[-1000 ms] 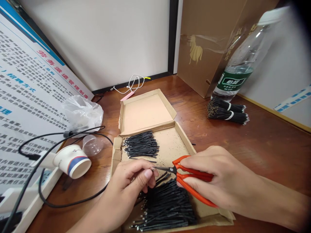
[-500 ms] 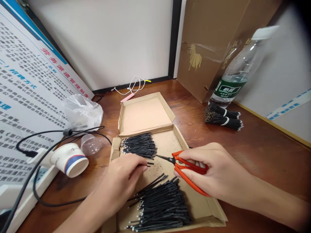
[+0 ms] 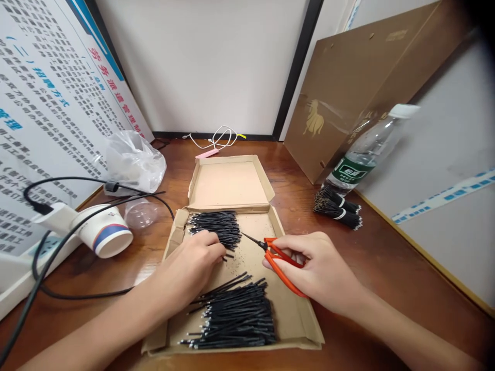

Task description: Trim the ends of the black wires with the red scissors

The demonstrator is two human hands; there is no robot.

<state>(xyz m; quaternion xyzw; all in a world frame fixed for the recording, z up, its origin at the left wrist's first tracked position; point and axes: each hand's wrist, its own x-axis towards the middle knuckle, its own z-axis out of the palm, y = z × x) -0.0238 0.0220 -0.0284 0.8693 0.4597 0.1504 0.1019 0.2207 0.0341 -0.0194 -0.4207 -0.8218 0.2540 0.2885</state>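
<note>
Left hand [image 3: 203,257]: fingers curled at near edge of upper wires [image 3: 220,224], hiding part; can't make out whether they grip one.
Right hand [image 3: 315,265]: fingers clamped on scissors [image 3: 284,270], tip just beside upper wires.
Box [image 3: 296,309]: lid folded back; lower wires [image 3: 240,314] piled at near end.
Right side: tied bundles [image 3: 340,212] by bottle [image 3: 356,159], carton [image 3: 328,103] behind.
Left side: bag [image 3: 135,164], clear cup [image 3: 141,214], paper cup [image 3: 110,234] tipped; black cable [image 3: 22,316] crosses in front.
</note>
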